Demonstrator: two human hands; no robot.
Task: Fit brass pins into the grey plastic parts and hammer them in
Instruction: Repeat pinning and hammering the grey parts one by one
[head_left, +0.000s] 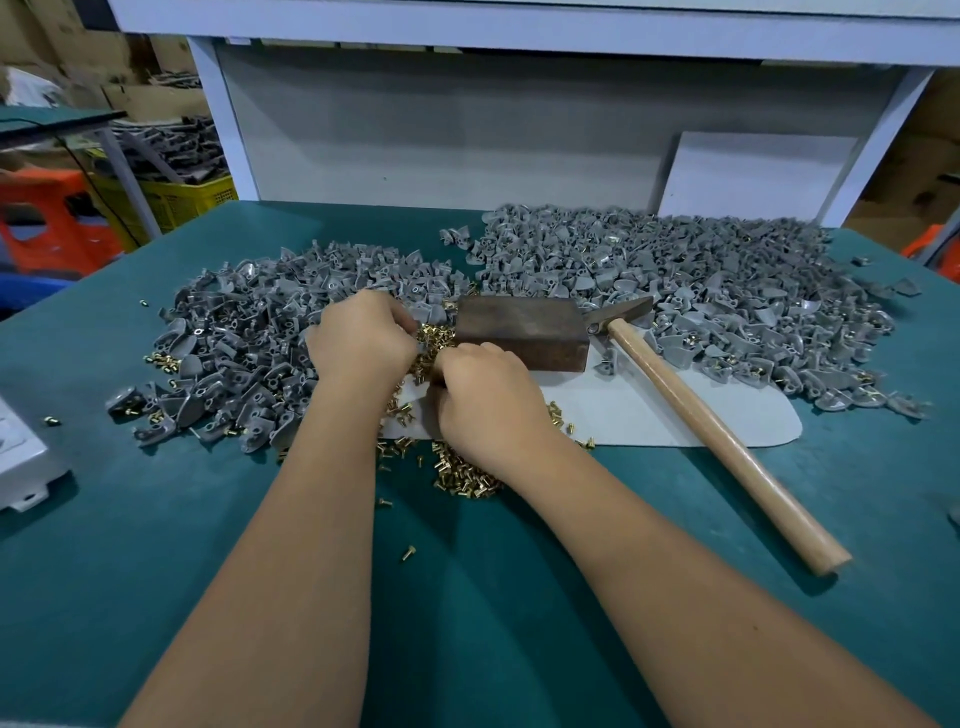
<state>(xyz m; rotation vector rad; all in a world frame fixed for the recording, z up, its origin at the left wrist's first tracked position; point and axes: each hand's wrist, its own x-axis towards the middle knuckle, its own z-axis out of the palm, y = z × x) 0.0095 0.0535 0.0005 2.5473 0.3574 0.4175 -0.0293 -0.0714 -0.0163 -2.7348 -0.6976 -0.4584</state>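
Item: pin-fitting stn. Left hand (361, 332) and right hand (485, 387) meet over brass pins (457, 470), fingers curled; what each grip pinches can't be told, prob. part + pin. Grey plastic parts (244, 332) heaped left and right w/in reach. Hammer (691, 400) lies idle beside steel block (522, 332), likely the anvil, on green tabletop (156, 545).

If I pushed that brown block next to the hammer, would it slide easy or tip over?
Probably neither. The brown block looks like solid, rusty metal, so it is likely heavy for its size. It sits low and wide on the pale mat, so it would hardly tip.
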